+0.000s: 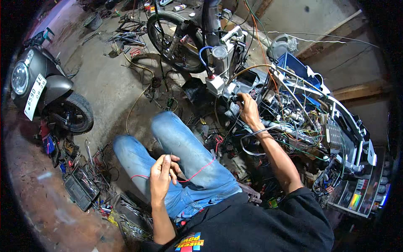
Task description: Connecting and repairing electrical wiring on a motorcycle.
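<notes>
Black shirt [268,222] at the lower edge, jeans [182,136] beyond; stripped motorbike [273,98] ahead and to the right.
Left hand [163,173] above the jeans: fingers half curled, thumb near index finger; red wire [201,169] alongside, draped across the jeans, cannot tell whether gripped. Right hand [249,110] at the motorbike, just left of exposed wiring [308,126]: fingers bent, tips among small fittings [231,110], cannot tell whether closed on any.

a stained grey floor [107,75] turns reddish brown at lower left, a grey wall [336,21] with wooden beams [365,90] stands at upper right, violet light [56,17] tints the upper left, and a glass case [348,208] sits at lower right.
</notes>
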A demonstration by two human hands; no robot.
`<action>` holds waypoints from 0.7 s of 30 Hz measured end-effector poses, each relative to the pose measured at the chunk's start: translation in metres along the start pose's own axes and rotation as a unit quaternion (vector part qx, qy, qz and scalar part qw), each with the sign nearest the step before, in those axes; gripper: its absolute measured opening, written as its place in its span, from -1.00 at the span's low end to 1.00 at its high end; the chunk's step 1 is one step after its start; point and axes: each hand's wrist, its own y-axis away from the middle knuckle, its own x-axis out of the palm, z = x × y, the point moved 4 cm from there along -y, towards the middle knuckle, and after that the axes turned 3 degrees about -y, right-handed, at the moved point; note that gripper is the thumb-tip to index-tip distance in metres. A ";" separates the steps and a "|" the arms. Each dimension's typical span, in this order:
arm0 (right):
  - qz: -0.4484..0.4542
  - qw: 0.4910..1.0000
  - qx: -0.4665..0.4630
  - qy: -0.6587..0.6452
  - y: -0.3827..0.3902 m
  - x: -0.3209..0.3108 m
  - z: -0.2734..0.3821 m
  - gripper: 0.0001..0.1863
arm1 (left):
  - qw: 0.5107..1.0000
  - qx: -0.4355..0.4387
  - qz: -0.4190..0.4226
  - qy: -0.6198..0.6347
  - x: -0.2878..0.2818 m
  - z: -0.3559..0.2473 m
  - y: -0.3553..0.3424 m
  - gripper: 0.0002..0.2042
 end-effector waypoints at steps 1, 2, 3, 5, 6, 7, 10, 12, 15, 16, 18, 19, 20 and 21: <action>-0.006 1.000 0.005 0.001 -0.001 0.000 -0.002 -0.70 | 1.000 0.004 0.000 0.001 -0.002 -0.001 -0.001 -0.60; -0.015 1.000 0.004 0.017 -0.002 0.000 -0.004 -0.71 | 1.000 0.010 0.000 0.002 -0.003 -0.002 -0.003 -0.61; -0.010 1.000 -0.004 0.018 -0.004 0.001 -0.005 -0.71 | 1.000 0.009 -0.002 0.003 -0.004 -0.001 -0.004 -0.61; 0.018 0.999 0.029 -0.011 -0.008 0.002 -0.011 -0.70 | 1.000 0.030 -0.006 0.005 -0.006 -0.002 -0.006 -0.61; -0.008 1.000 0.028 0.007 -0.012 -0.001 -0.011 -0.71 | 1.000 0.027 -0.004 0.006 -0.007 -0.001 -0.007 -0.62; -0.012 1.000 0.005 0.007 -0.015 -0.002 -0.009 -0.71 | 0.999 0.032 -0.005 0.008 -0.008 -0.001 -0.007 -0.62; 0.071 0.995 0.074 -0.007 -0.026 -0.001 -0.008 -0.76 | 1.000 0.018 -0.008 0.005 -0.009 0.001 -0.008 -0.62; 0.083 0.996 0.033 0.000 -0.030 -0.003 0.002 -0.71 | 1.000 0.011 -0.011 0.004 -0.010 0.001 -0.007 -0.62; 0.054 0.998 0.015 -0.008 -0.028 -0.009 0.014 -0.61 | 1.000 0.003 -0.013 0.020 -0.009 0.001 -0.006 -0.61; 0.047 0.998 0.026 -0.017 -0.023 -0.011 0.014 -0.62 | 1.000 0.004 -0.012 0.019 -0.009 0.000 -0.007 -0.61; 0.047 0.996 0.076 -0.023 -0.012 -0.012 0.011 -0.63 | 1.000 0.011 -0.011 0.020 -0.009 -0.001 -0.008 -0.61; -0.006 0.997 0.073 -0.036 -0.006 -0.014 0.010 -0.60 | 1.000 0.007 -0.014 0.023 -0.009 -0.001 -0.008 -0.62; -0.005 0.990 0.122 -0.063 0.002 -0.010 0.004 -0.59 | 1.000 0.001 -0.015 0.024 -0.009 -0.001 -0.008 -0.62; -0.020 0.982 0.153 -0.106 0.008 -0.007 -0.002 -0.57 | 0.999 0.002 -0.008 0.038 -0.008 -0.001 -0.007 -0.63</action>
